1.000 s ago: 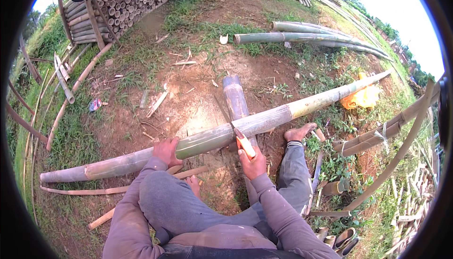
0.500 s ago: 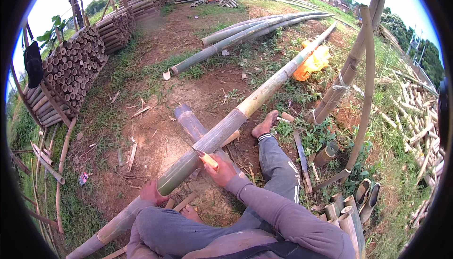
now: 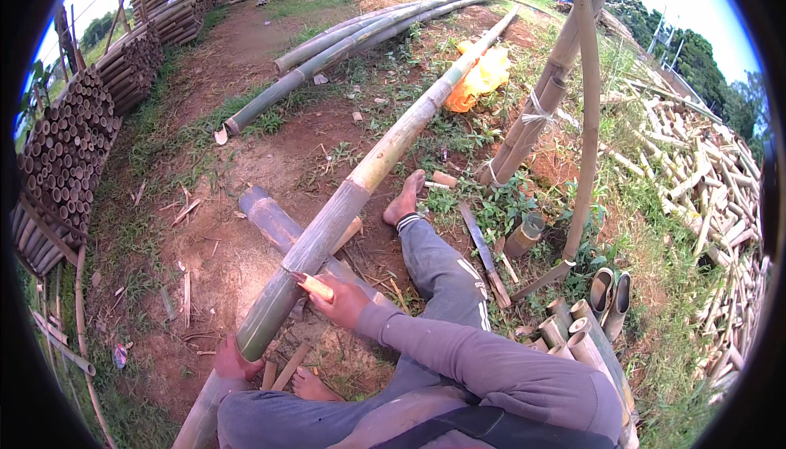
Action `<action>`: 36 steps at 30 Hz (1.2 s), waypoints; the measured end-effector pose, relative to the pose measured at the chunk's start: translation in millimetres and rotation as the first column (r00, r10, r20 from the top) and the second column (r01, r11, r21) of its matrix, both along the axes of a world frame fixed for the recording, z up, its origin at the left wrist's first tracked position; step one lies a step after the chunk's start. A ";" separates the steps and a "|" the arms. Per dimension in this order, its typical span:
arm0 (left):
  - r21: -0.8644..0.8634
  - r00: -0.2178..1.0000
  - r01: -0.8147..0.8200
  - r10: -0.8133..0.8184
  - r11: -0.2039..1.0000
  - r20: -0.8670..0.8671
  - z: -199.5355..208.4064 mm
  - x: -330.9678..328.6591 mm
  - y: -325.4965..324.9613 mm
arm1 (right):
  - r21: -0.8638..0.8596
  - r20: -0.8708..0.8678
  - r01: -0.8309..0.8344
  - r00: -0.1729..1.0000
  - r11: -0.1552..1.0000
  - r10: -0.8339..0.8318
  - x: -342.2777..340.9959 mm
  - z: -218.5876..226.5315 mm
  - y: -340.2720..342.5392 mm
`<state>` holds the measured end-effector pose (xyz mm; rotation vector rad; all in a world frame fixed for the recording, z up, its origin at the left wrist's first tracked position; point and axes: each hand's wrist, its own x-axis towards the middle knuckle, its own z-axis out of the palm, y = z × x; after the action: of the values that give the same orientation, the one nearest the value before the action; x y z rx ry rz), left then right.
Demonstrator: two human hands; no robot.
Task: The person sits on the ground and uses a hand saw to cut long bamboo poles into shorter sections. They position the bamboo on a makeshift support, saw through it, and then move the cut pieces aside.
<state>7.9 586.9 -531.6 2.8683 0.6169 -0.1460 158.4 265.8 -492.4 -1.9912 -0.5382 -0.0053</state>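
Note:
A long green-grey bamboo pole (image 3: 323,232) runs diagonally from beside my legs toward the far right. My left hand (image 3: 236,361) is wrapped around its near part. In my right hand (image 3: 345,303) is a knife (image 3: 316,287) with a pale wooden handle; its dark blade lies at the pole's upper surface, and the tip is too small to make out clearly. Beneath the pole, a shorter, thicker bamboo piece (image 3: 266,212) lies crosswise on the ground. My bare right foot (image 3: 405,199) is stretched out to the right of the pole.
A long flat blade with a handle (image 3: 483,252) lies right of my leg. Cut bamboo pieces (image 3: 585,342) and dark shoes (image 3: 610,295) are at the lower right. Tied upright poles (image 3: 532,117) stand beyond, near an orange bag (image 3: 479,79). Bamboo stacks (image 3: 70,134) line the left; people sit farther back.
The view has turned to the right, so the surroundings have shifted left in the picture. Both hands keep their holds on the pole and the knife.

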 end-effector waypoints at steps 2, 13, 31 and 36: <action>-0.037 0.999 -0.009 0.007 0.999 -0.033 3.4 -3.6 7.5 | -0.145 -0.120 -0.025 0.993 0.989 0.007 5.8 20.9 15.8; 0.013 0.998 -0.043 0.043 0.999 0.052 0.5 -9.0 -6.1 | -0.026 -0.003 -0.024 1.000 0.999 0.024 -91.5 45.1 -123.9; 0.014 0.994 -0.068 0.069 0.998 -0.082 15.3 -8.0 3.6 | -0.083 -0.015 -0.033 0.999 0.996 0.032 -73.4 24.0 -91.0; 0.027 0.997 -0.046 0.048 0.999 -0.056 13.1 -0.7 4.5 | -0.073 -0.106 0.033 0.994 0.997 -0.040 5.9 12.7 21.2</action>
<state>7.2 591.4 -518.5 2.8806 0.7017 -0.2143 164.3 286.9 -479.7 -2.0579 -0.4381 0.0993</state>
